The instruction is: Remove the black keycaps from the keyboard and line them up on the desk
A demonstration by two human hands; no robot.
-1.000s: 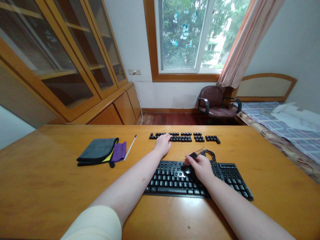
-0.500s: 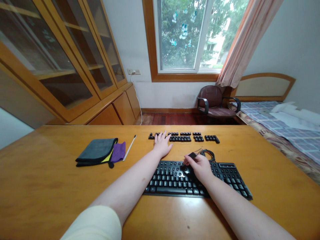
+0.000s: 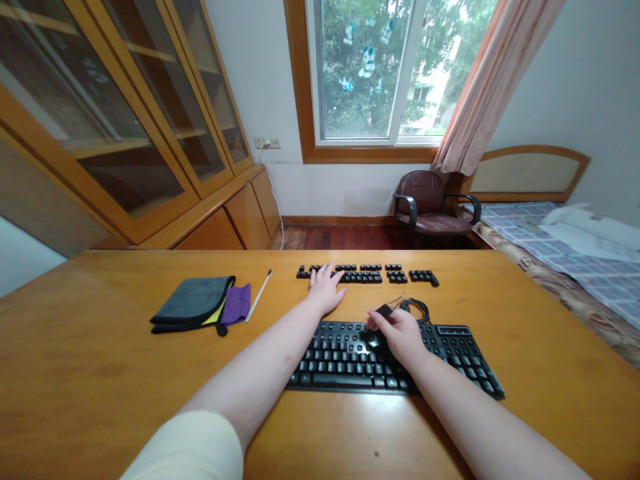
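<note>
A black keyboard (image 3: 345, 367) lies on the wooden table, with bare switch spots in its upper rows and keycaps on the lower ones. My right hand (image 3: 400, 333) is over its upper middle, thumb and fingers closed on a keycap puller (image 3: 385, 311) with a black handle and thin wires. The wire's lower end meets the upper rows; the exact contact is too small to make out. Beyond the keyboard, loose black keycaps (image 3: 367, 277) stand in two rows. At their left part my left hand (image 3: 326, 291) rests with fingers spread, its fingertips touching or covering some of the keycaps.
A coiled black cable (image 3: 417, 310) lies behind the keyboard. To the left are a folded grey cloth (image 3: 195, 303), a purple cloth (image 3: 237, 303) and a white brush with a dark head (image 3: 259, 295). Past the table's far edge stands a brown chair (image 3: 425, 200).
</note>
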